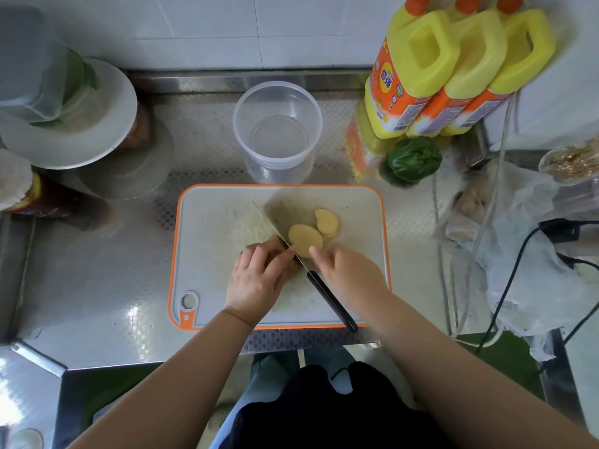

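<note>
- Gripping a potato [275,240] at the middle of the cutting board [210,222], the left hand [256,277] curls its fingers over it, thumb against the knife blade.
- The knife [304,265] lies slantwise across the board. Its blade leans between the potato and the cut slices, and its dark handle reaches the board's near edge with no hand around it.
- The right hand [346,270] is just right of the handle. Its forefinger is stretched out onto the near slice [304,239] and it grips nothing.
- That slice lies flat on the board against the blade's right face, overlapping a second slice [327,220] behind it.
- A clear plastic tub [277,124] stands just beyond the board's far edge.
- A green pepper [413,158] sits off the board's far right corner, with three yellow bottles [453,76] behind it.
- The board rests on a steel counter [97,270].
</note>
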{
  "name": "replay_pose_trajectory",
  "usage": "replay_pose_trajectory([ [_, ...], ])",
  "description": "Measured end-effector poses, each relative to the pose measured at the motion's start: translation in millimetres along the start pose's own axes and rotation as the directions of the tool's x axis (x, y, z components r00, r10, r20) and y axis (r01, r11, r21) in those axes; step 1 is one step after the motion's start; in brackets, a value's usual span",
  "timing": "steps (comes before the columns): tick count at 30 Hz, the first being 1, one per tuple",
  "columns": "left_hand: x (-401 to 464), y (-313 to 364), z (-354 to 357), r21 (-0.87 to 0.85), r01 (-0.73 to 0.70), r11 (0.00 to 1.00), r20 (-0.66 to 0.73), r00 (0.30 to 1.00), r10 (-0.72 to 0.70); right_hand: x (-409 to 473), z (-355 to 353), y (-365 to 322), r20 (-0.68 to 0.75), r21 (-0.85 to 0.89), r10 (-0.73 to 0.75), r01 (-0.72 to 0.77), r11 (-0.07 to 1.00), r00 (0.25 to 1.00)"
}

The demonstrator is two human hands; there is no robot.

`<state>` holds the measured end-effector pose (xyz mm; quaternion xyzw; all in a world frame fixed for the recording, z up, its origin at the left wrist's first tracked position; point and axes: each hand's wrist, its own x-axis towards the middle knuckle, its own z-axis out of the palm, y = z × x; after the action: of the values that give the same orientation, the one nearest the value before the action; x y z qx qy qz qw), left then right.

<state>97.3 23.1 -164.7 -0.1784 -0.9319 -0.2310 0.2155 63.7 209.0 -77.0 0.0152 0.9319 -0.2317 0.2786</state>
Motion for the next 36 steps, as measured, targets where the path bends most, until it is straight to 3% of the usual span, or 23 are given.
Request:
replay_pose_trajectory([
  [3,0.4,0.3,0.9,-0.008,0.003,1.000,-0.009,1.000,-0.004,-20.6,16.9,1.2,0.142,-0.059,-0.045,0.054,0.997,0.989],
  [6,-0.1,3.0,0.8,-0.015,0.042,0.999,-0.030,0.999,-0.042,-17.9,33.1,1.2,0.062,-0.143,-0.081,0.089,0.986,0.995],
  [12,-0.3,7.8,-0.8,-0.084,0.073,0.994,-0.069,0.995,-0.079,-8.0,41.7,-7.8,-0.074,-0.100,-0.073,0.066,0.993,0.995],
  [17,1.3,1.7,0.3,-0.124,0.076,0.989,-0.077,0.993,-0.086,-23.8,37.2,-12.9,-0.189,-0.184,-0.172,0.137,0.973,0.967],
  [24,-0.8,0.5,2.1,-0.128,0.063,0.990,-0.093,0.993,-0.075,-61.6,28.9,-30.7,-0.243,-0.262,-0.213,0.147,0.954,0.946],
  [27,-1.4,-0.4,1.2,-0.142,0.068,0.988,-0.092,0.992,-0.081,-61.6,24.1,-31.8,-0.167,-0.253,-0.205,0.159,0.954,0.964],
  [30,-0.5,0.4,0.8,-0.146,0.067,0.987,-0.100,0.992,-0.082,-61.0,23.0,-31.0,-0.191,-0.224,-0.238,0.194,0.955,0.952],
  [34,-0.6,2.5,2.1,-0.139,0.071,0.988,-0.091,0.992,-0.084,-57.8,25.8,-31.7,-0.184,-0.231,-0.195,0.150,0.961,0.963],
  [36,-0.4,2.7,1.8,-0.134,0.071,0.988,-0.092,0.992,-0.084,-56.4,28.7,-32.5,-0.246,-0.263,-0.197,0.131,0.956,0.949],
])
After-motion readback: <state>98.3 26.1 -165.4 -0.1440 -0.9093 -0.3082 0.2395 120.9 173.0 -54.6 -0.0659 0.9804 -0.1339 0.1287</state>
